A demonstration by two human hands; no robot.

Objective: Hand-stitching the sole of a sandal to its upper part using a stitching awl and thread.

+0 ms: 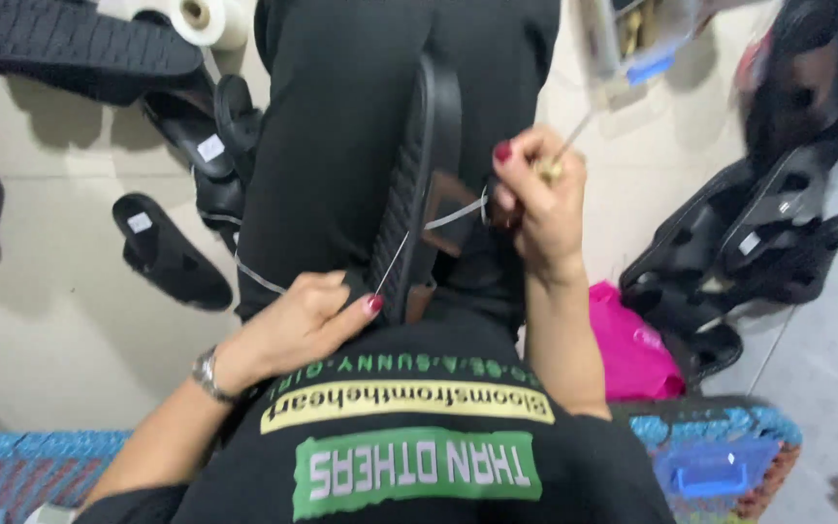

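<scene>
- My L hand (293, 325) sits at abt 7 o'clock in view, fingers curled shut, thumb and forefinger pinched on the white thread (392, 260) right by the near end of the sandal (426, 189).
- Sandal = black, ribbed sole, standing on its edge on my lap, running from centre up toward 12 o'clock. Brown strap (448, 209) crosses it at mid-length.
- My R hand (540, 199) is at abt 2 o'clock from centre, just right of the sandal, fingers closed tight on an awl-type tool w/ a brass-coloured ferrule (552, 167); its thin shaft sticks out up and right toward 1 o'clock.
- Thread also runs pale across the strap from the sandal edge to my R fingers; taut on the L side.
- Hands are apart, one each side of the sandal, both clamped: L on thread, R on tool.
- Wristwatch (208, 374) on my L wrist.
- Black trousers (341, 116) under the sandal; black printed shirt at 6 o'clock.
- Floor at 9–11 o'clock: loose black sandals (172, 252) and soles, plus a white spool (208, 19) at 11.
- At 3 o'clock: pile of black sandals (739, 252), well apart from my hands. Pink bag (632, 349) at 4 o'clock, near my R forearm.
- Blue woven seat edge (720, 456) at 5 o'clock.
</scene>
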